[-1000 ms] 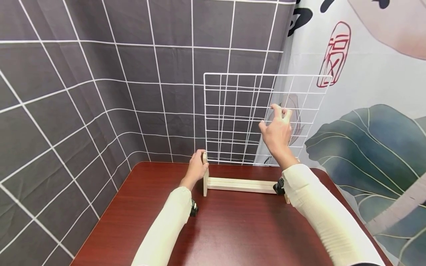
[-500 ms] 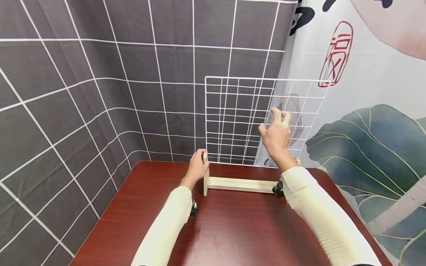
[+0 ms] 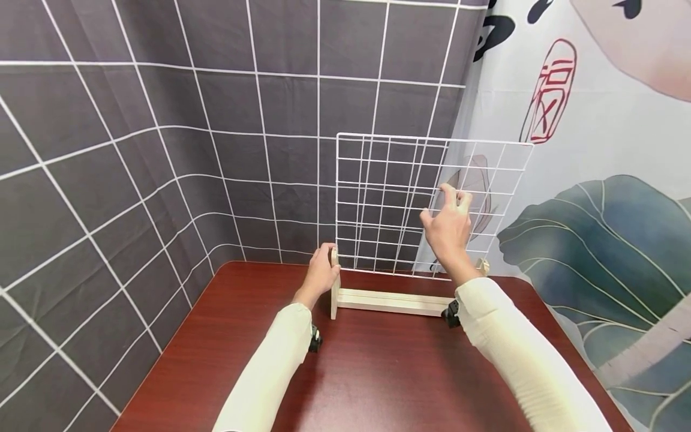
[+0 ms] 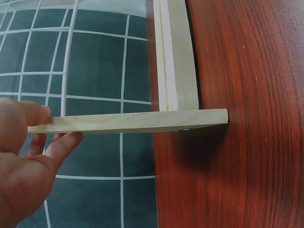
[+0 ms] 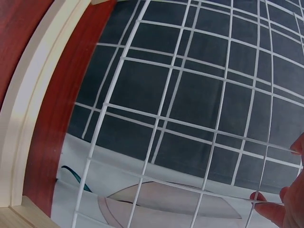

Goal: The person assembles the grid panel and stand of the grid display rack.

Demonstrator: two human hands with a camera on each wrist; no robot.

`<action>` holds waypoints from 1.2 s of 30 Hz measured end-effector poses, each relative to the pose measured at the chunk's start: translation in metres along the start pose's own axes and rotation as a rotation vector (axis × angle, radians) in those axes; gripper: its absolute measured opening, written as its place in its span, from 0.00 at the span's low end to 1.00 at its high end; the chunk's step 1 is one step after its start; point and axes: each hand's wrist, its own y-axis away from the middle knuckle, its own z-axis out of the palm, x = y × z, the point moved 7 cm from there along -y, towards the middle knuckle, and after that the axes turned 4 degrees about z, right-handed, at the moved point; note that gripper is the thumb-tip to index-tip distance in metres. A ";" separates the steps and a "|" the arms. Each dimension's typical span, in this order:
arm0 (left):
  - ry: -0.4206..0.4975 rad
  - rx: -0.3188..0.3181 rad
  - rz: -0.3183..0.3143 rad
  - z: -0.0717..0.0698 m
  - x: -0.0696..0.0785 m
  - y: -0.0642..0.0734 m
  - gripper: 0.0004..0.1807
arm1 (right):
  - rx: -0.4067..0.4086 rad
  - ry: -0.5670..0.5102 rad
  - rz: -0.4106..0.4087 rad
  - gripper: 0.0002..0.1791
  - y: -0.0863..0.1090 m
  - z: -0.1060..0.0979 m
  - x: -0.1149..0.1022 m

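My left hand (image 3: 317,273) pinches the top of a pale wooden upright (image 3: 334,294). In the left wrist view, the thumb and fingers (image 4: 64,145) lie on opposite faces of that upright (image 4: 128,122). A grooved wooden bar (image 3: 394,302) runs right from the upright, low over the table. My right hand (image 3: 450,231) grips a white wire grid panel (image 3: 405,137) near its middle right, fingers hooked on the wires. The panel stands above and behind the bar, its left edge close to the upright's top. Most of the right-hand upright (image 3: 483,266) is hidden by my arm.
The frame stands toward the back of a dark red table (image 3: 243,360). Behind it hangs a grey curtain (image 3: 286,108) with white lines, and at the right a white curtain (image 3: 502,108) with painted leaves. Both hang close to the table's far edge.
The wire grid panel has come down, its top edge lower than before, and my right hand has sunk slightly with it. My left hand keeps its hold on the upright.
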 end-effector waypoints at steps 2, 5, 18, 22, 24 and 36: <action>-0.003 0.003 0.005 -0.001 0.000 0.000 0.31 | -0.003 -0.003 -0.005 0.31 0.001 0.002 0.001; -0.010 0.000 0.015 -0.001 0.001 0.000 0.31 | 0.000 0.000 -0.007 0.31 0.002 0.004 0.002; -0.029 -0.059 0.021 -0.003 -0.001 -0.006 0.33 | 0.006 0.006 -0.009 0.31 0.002 0.006 0.006; 0.005 -0.053 -0.020 -0.009 0.003 -0.010 0.40 | 0.000 0.009 -0.001 0.31 0.002 0.006 0.007; 0.021 -0.008 -0.049 -0.017 0.009 -0.013 0.44 | -0.004 0.009 0.001 0.31 0.002 0.006 0.007; 0.026 0.260 0.075 -0.065 0.091 -0.039 0.53 | -0.008 0.014 0.007 0.31 0.002 0.006 0.007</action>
